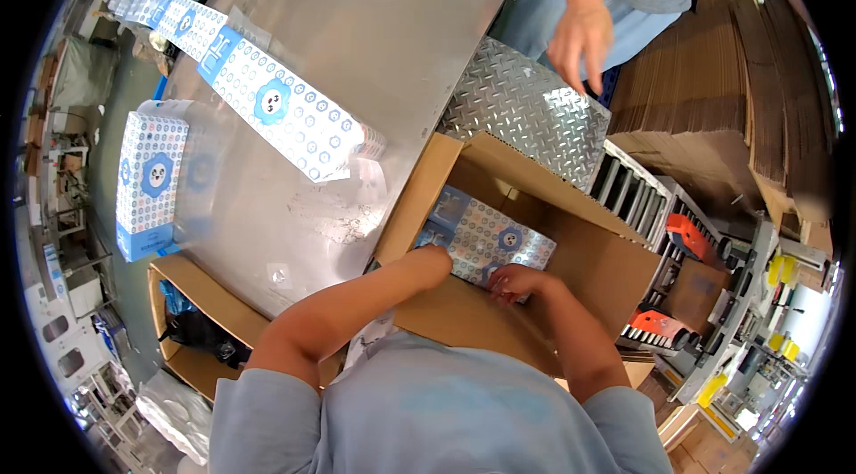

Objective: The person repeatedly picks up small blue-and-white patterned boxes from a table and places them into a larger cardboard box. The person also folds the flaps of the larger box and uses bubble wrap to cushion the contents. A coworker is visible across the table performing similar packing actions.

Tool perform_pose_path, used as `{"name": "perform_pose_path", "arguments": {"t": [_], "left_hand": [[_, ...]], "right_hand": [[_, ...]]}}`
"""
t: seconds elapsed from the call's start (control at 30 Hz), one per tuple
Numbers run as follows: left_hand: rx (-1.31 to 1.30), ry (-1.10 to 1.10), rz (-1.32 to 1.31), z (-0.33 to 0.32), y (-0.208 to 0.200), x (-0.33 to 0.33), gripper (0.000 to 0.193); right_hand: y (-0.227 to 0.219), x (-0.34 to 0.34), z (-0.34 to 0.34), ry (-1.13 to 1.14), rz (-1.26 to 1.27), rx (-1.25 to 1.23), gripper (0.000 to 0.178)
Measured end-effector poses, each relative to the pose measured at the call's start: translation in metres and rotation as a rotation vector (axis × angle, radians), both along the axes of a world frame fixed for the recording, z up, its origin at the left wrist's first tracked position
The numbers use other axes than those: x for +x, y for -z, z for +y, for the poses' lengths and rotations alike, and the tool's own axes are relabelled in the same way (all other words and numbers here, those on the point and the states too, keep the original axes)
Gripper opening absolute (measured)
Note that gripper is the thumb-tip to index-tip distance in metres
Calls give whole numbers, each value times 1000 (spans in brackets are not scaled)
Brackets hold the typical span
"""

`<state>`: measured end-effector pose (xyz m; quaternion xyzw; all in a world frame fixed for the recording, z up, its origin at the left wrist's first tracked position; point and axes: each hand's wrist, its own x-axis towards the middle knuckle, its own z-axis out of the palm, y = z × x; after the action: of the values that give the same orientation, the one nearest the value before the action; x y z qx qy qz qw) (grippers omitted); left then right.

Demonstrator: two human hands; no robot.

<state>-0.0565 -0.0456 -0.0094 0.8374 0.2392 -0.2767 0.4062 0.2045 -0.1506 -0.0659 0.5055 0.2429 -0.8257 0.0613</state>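
An open brown cardboard carton [588, 269] stands in front of me with its flaps raised. Inside lies a blue-and-white printed box [486, 238], with small round patterns and a blue flower-shaped picture. My left hand [434, 258] reaches in at the left end of that box, and its fingers are hidden behind the wrist and carton edge. At the box's near edge, toward the right, my right hand [517, 281] has its fingers curled against it.
A metal table [357, 55] on the left bears a row of matching printed boxes [276, 99] and one upright box [152, 175]. A co-worker's hand [581, 41] hangs above a diamond-plate metal surface [526, 108]. Rollers [629, 193] and stacked flat cardboard [687, 73] are at right; another carton [192, 367] sits lower left.
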Motion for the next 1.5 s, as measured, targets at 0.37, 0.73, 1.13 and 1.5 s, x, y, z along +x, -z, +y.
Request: {"name": "perform_pose_path", "arguments": {"t": [0.37,0.73,1.13,1.5], "left_hand": [[1036,-754,-88,61,-22,-174,42],[1242,-952,-208,113,-85,-327,33],[1089,-448,242,411,-150,-236,106],[809,-711,-76,308,-172,-186,92]], "right_hand": [[-225,-135,194,466,-174,1292,18],[-204,-312,306,-381,-829,1431,102],[-281,-138,200,23,-169,1622,112],[-290,-14,33,818,-457,1542,120]]}}
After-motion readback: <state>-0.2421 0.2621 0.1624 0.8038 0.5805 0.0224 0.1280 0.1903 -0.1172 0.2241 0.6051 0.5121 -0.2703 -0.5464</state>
